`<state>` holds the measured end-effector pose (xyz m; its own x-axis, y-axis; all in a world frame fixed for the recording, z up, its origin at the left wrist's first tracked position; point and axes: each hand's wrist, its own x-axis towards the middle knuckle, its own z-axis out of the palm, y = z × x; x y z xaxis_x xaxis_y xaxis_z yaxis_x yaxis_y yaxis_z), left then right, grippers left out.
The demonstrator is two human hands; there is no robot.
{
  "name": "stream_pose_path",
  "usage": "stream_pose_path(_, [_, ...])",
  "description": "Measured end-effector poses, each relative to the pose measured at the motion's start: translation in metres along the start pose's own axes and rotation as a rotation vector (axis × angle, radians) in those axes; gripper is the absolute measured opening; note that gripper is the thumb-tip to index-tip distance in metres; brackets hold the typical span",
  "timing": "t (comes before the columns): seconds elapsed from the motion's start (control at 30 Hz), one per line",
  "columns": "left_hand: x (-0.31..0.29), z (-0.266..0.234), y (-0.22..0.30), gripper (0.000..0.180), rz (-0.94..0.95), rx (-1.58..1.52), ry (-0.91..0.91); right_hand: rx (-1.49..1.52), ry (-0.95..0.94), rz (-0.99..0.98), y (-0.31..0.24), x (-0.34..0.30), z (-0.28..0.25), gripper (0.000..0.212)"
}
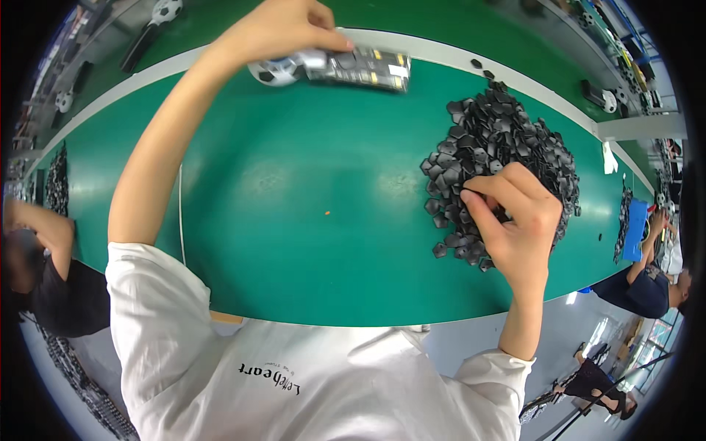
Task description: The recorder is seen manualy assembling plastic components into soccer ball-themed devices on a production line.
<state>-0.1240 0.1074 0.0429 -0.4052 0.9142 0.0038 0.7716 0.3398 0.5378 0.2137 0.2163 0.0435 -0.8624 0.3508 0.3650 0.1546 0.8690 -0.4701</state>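
At the far edge of the green table, my left hand (294, 31) is curled over a toy-like item with a black-and-white football end (278, 72) and a long black body (360, 70) bearing white and yellow patches. Its thumb and fingertips touch the item's upper side, and both look slightly blurred. My right hand (518, 220) hangs over the near side of a heap of small black pentagonal pieces (507, 132). Thumb and forefinger are pinched together at the heap's left part, with a dark piece, mostly hidden, at their tips.
The green table (294, 220) has a pale raised border (441, 50) along its far side. Beyond it lie more football-ended items (165, 11) on a green surface. Co-workers sit left (59, 287) and right (636, 287), the right one near a blue tray (635, 231).
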Motion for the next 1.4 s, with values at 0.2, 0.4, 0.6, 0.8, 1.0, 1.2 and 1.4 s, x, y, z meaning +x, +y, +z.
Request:
stream_pose_path(0.2, [-0.061, 0.017, -0.015, 0.056, 0.268, -0.068, 0.020, 0.145, 0.050, 0.108, -0.015, 0.014, 0.000, 0.010])
stream_pose_path(0.4, [-0.113, 0.028, -0.020, 0.065, 0.121, -0.490, 0.145, 0.294, 0.065, -0.061, -0.025, 0.034, 0.004, 0.009])
stream_pose_path(0.6, [-0.143, 0.028, 0.002, 0.057, -0.008, -1.008, 0.368, 0.497, -0.015, -0.199, -0.056, 0.049, 0.023, 0.008])
stream_pose_path(0.8, [-0.115, -0.002, 0.034, 0.081, 0.171, -0.981, 0.363, 0.539, 0.068, -0.356, -0.068, 0.064, 0.018, 0.008])
stream_pose_path(1.0, [-0.099, 0.004, 0.050, 0.055, 0.098, -0.194, -0.271, 0.400, -0.029, -0.260, -0.062, 0.052, 0.015, 0.009])
stream_pose_path(1.2, [-0.081, 0.046, 0.047, 0.044, 0.200, -0.014, -0.329, 0.325, -0.166, -0.031, -0.052, 0.045, 0.054, 0.007])
stream_pose_path(1.4, [-0.081, 0.062, 0.022, 0.032, 0.235, -0.330, -0.285, 0.273, -0.224, 0.130, -0.061, 0.058, 0.058, 0.012])
